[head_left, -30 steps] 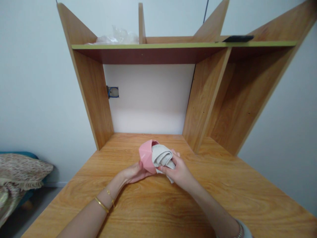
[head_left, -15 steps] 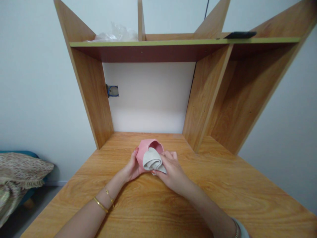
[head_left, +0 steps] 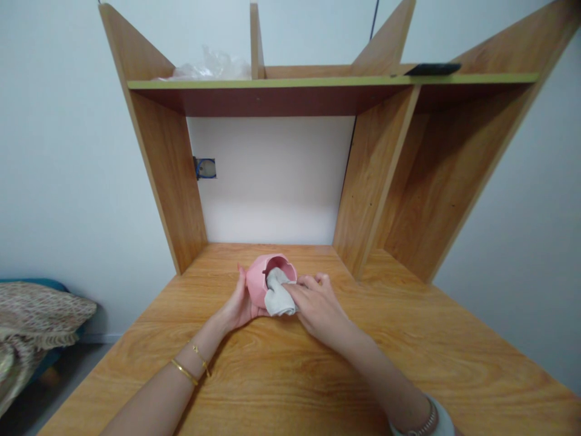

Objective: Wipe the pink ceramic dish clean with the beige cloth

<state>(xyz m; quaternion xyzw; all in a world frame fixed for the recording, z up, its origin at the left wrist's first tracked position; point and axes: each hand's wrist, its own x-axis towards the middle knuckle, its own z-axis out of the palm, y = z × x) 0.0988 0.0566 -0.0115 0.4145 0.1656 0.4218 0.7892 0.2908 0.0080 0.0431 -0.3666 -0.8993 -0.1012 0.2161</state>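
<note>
A pink bowl-like pot [head_left: 257,280] with an uneven rim is tilted on its side, its mouth facing right and toward me. My left hand [head_left: 240,304] cups it from the left and below, thumb up along its side. My right hand [head_left: 318,304] grips a light grey cloth [head_left: 279,295] at the pot's mouth. Part of the cloth is tucked inside the opening and the rest hangs over the lower rim. The right fingertips are partly hidden by the cloth. Both hands are just above the wooden desk [head_left: 281,375].
A wooden hutch with an upper shelf [head_left: 290,83] rises behind the desk. On that shelf lie a clear plastic bag [head_left: 211,65] and a flat dark object [head_left: 433,69]. An open socket box [head_left: 206,168] shows in the back wall. A patterned blanket [head_left: 40,309] is at the left.
The cloth has shifted deeper into the pot and lies looser over its rim. My right index finger now reaches toward the opening. The pot has turned slightly, showing more of its inside.
</note>
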